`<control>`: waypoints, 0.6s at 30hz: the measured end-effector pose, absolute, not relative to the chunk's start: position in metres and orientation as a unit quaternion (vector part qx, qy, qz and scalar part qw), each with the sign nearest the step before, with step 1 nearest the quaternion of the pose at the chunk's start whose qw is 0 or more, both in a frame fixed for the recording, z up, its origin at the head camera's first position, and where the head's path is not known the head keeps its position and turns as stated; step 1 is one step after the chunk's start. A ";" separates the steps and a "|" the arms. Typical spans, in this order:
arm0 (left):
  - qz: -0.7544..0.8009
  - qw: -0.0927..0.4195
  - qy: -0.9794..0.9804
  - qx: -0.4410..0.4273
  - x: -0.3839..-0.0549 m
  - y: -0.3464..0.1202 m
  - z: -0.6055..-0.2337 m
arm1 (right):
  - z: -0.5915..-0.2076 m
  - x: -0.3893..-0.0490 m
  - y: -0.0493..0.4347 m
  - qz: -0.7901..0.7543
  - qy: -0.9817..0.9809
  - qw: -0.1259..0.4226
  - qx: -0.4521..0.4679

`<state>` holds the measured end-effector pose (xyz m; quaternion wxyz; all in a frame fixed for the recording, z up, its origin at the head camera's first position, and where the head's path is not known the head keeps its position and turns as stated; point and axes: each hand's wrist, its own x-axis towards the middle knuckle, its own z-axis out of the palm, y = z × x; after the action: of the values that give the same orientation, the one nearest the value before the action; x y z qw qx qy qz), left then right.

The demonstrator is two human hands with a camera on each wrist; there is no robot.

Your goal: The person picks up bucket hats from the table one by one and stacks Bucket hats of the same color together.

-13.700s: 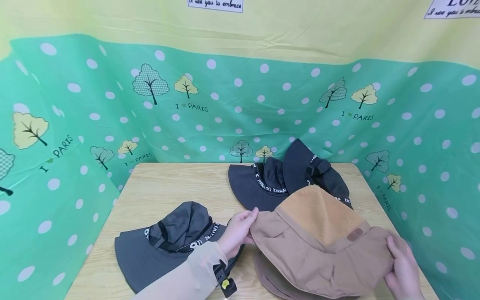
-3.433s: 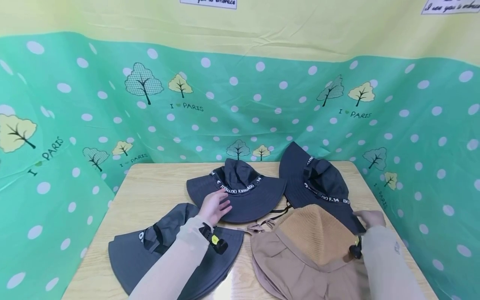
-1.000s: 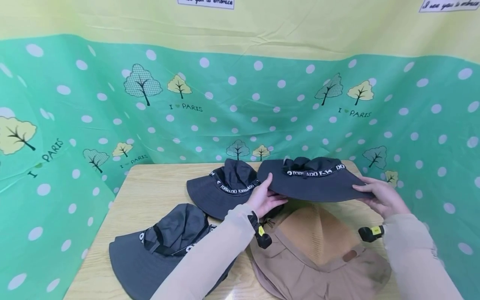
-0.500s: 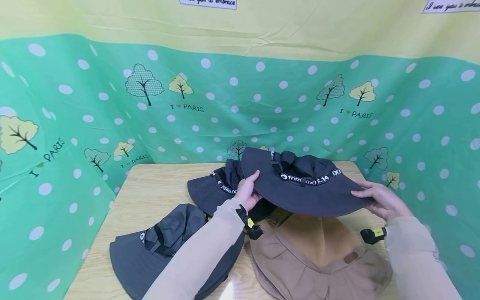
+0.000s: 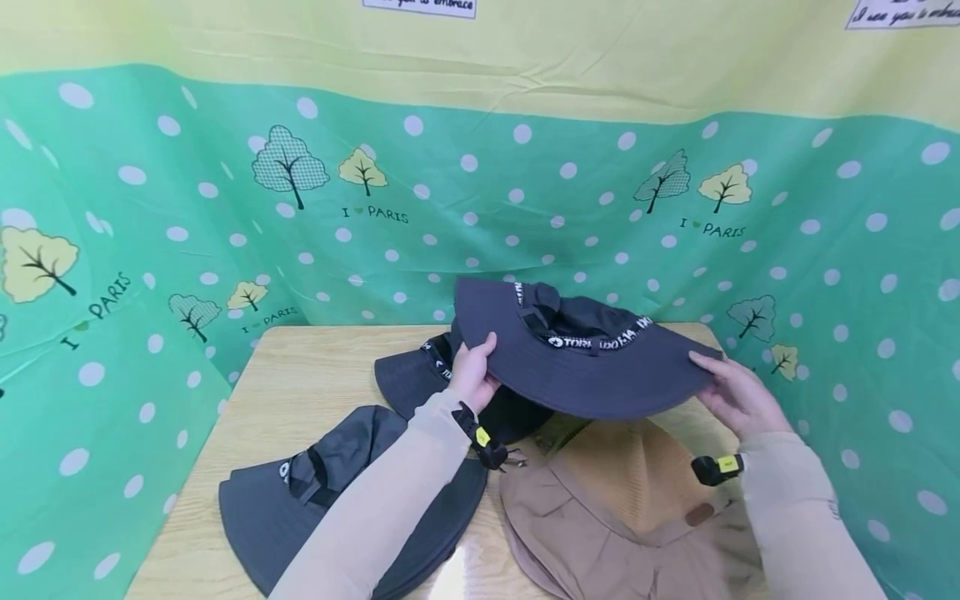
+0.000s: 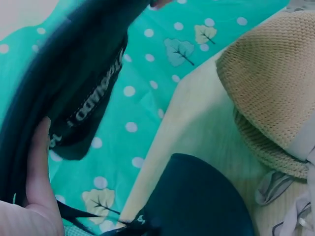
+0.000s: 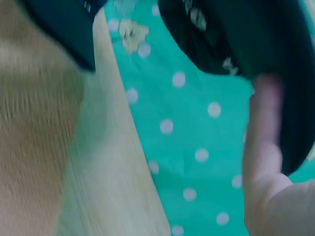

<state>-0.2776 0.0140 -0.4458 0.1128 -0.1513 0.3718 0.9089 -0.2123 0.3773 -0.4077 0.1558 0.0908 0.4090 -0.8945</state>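
A navy sun hat [image 5: 577, 379] with a white-lettered band is held up over the back of the table, its wide brim slanting toward me. My left hand [image 5: 472, 377] pinches the brim's left edge, and my right hand [image 5: 741, 398] grips the right edge. In both wrist views a thumb lies along the hat's dark brim. Below and partly hidden by it sits another navy hat [image 5: 405, 379] on the table. A tan hat [image 5: 626, 537] with a ribbed crown lies in front on the right.
Dark grey hats [image 5: 258, 517], one brim over another, lie at the front left, partly behind my left sleeve. The wooden table [image 5: 300, 367] meets green polka-dot cloth [image 5: 525, 217] at the back and sides. Thin ties [image 6: 275, 189] trail beside the tan hat.
Earlier my hands held the tan hat, which now lies on the table. The navy hat was lifted from the back right and has moved left, over the other navy hat.
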 end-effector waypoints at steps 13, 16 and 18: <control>0.910 0.066 0.380 -0.149 -0.285 -0.041 -0.440 | -0.414 -0.233 0.299 -0.791 0.594 0.064 0.135; 0.895 0.055 0.412 -0.159 -0.288 -0.059 -0.439 | -0.417 -0.240 0.289 -0.793 0.592 0.057 0.135; 0.880 0.047 0.441 -0.168 -0.290 -0.072 -0.439 | -0.419 -0.243 0.283 -0.789 0.596 0.055 0.139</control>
<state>-0.2895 -0.0722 -0.4388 0.0468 -0.1685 0.4411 0.8803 -0.2430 0.2825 -0.4189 0.0547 0.1386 0.5957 -0.7893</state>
